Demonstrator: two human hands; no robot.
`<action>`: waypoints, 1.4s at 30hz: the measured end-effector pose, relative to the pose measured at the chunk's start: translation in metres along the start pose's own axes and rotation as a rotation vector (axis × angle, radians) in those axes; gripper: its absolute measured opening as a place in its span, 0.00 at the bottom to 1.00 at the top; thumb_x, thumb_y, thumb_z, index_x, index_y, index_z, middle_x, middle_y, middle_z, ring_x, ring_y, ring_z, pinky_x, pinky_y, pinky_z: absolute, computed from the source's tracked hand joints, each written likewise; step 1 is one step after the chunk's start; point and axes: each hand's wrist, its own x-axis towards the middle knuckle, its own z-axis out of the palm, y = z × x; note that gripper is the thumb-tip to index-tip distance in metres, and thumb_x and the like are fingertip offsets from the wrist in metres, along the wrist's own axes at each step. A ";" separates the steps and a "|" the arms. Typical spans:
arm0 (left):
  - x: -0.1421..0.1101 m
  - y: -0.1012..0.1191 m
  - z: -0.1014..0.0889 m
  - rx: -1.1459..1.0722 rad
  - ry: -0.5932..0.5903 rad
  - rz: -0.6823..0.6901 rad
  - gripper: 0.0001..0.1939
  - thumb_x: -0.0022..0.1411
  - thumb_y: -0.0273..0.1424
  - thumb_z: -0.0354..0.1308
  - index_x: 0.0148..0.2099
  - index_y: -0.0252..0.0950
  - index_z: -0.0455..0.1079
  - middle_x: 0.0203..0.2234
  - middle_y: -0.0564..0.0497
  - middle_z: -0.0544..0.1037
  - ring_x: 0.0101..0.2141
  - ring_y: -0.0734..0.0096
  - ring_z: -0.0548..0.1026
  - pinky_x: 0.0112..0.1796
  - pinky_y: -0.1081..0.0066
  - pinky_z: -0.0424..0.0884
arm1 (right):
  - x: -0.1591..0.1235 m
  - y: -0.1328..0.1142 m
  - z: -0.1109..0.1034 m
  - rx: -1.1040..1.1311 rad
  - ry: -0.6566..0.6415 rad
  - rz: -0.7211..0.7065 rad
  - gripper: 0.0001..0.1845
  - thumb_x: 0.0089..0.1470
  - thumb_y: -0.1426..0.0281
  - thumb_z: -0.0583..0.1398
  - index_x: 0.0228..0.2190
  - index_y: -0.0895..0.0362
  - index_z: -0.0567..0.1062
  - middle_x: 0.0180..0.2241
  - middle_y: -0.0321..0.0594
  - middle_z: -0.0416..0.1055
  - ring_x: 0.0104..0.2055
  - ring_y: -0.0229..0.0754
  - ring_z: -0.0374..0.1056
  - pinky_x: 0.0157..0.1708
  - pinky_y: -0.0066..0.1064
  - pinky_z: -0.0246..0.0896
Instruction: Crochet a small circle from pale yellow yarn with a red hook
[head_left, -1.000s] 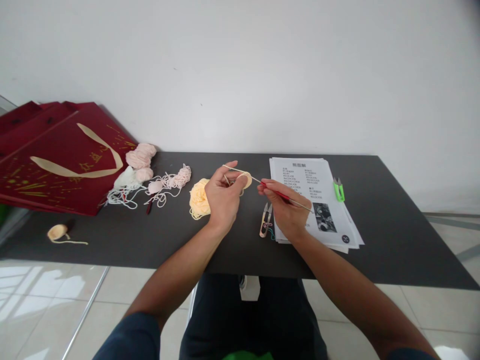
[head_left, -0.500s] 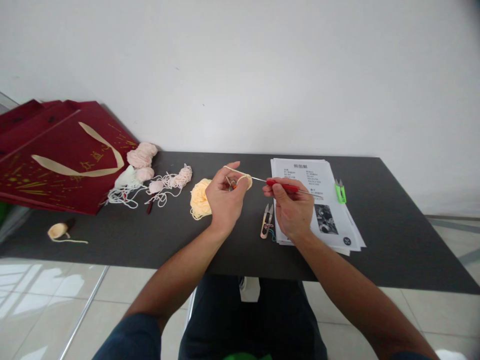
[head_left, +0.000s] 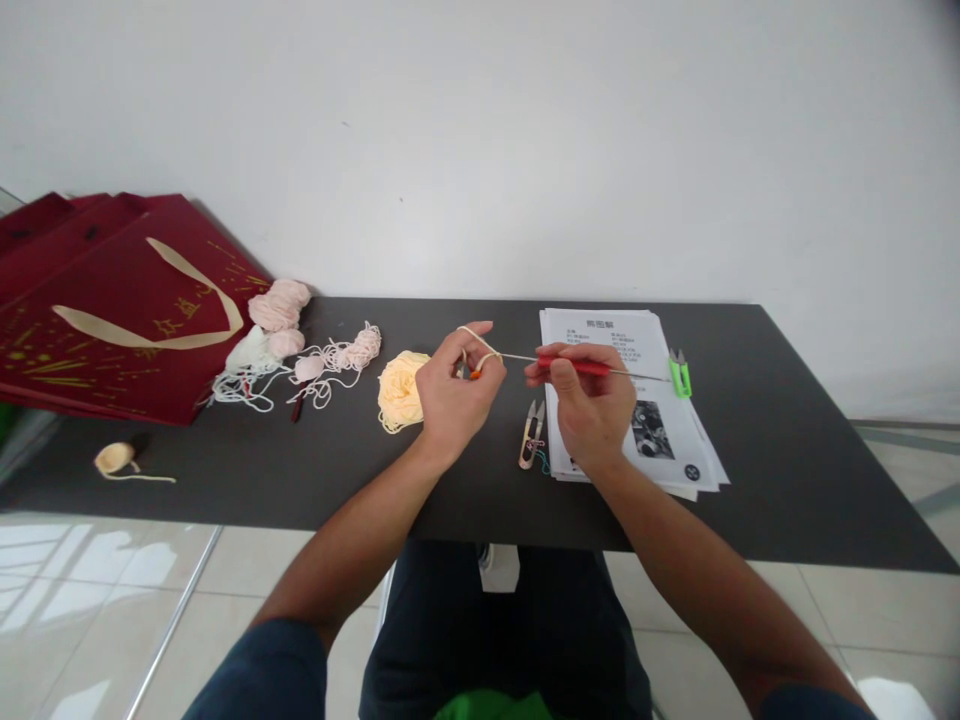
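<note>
My left hand (head_left: 459, 392) is closed, pinching pale yellow yarn (head_left: 480, 341) that runs over the raised forefinger. A small orange thing (head_left: 475, 374) shows among its fingers, too small to name. In my right hand (head_left: 589, 400) is a crochet hook (head_left: 574, 366) with a red handle, its metal shaft pointing left to the yarn at my left fingertips. The hook's other thin metal end sticks out to the right. A ball of yellow yarn (head_left: 401, 390) lies just left of my left hand. Below my right hand, thread snips (head_left: 531, 437) rest beside printed sheets (head_left: 600, 325).
Dark red gift bags (head_left: 127, 300) stand at the left of the dark table (head_left: 772, 440). Pink yarn (head_left: 281, 305) and white yarn (head_left: 251, 352) lie against them. A small cream crocheted piece (head_left: 115, 458) sits at the front left. Green snips (head_left: 679, 374) lie on the sheets' right edge.
My left forefinger and thumb have shifted slightly right, and the yarn loop around the fingertips looks smaller. The hook in my right hand has turned a little and lies more level.
</note>
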 end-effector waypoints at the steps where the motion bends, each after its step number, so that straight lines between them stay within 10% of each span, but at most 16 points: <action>1: 0.000 0.000 0.000 -0.022 -0.017 -0.008 0.18 0.55 0.23 0.62 0.48 0.40 0.78 0.24 0.59 0.73 0.27 0.76 0.70 0.35 0.72 0.71 | 0.002 0.001 -0.001 0.021 0.003 0.019 0.11 0.58 0.64 0.70 0.38 0.51 0.74 0.39 0.35 0.83 0.31 0.37 0.81 0.32 0.32 0.80; 20: 0.008 0.000 -0.008 -0.345 -0.419 -0.203 0.17 0.52 0.23 0.68 0.46 0.38 0.79 0.26 0.56 0.79 0.24 0.79 0.72 0.26 0.77 0.65 | 0.032 -0.014 -0.021 0.253 -0.050 0.534 0.20 0.46 0.61 0.77 0.29 0.53 0.72 0.29 0.30 0.78 0.26 0.29 0.67 0.25 0.20 0.66; 35: 0.010 -0.006 -0.008 -0.407 -0.244 -0.218 0.21 0.53 0.25 0.70 0.50 0.41 0.79 0.30 0.56 0.78 0.27 0.78 0.71 0.29 0.76 0.68 | 0.022 -0.014 -0.014 0.155 -0.105 0.232 0.12 0.53 0.64 0.73 0.37 0.52 0.78 0.35 0.33 0.82 0.31 0.33 0.77 0.32 0.25 0.75; 42: 0.009 -0.006 -0.006 -0.401 -0.202 -0.234 0.27 0.52 0.25 0.71 0.56 0.41 0.76 0.30 0.56 0.78 0.29 0.76 0.73 0.30 0.75 0.70 | 0.018 -0.008 -0.012 0.224 -0.081 0.339 0.15 0.50 0.65 0.75 0.36 0.50 0.77 0.37 0.31 0.84 0.32 0.31 0.77 0.32 0.21 0.74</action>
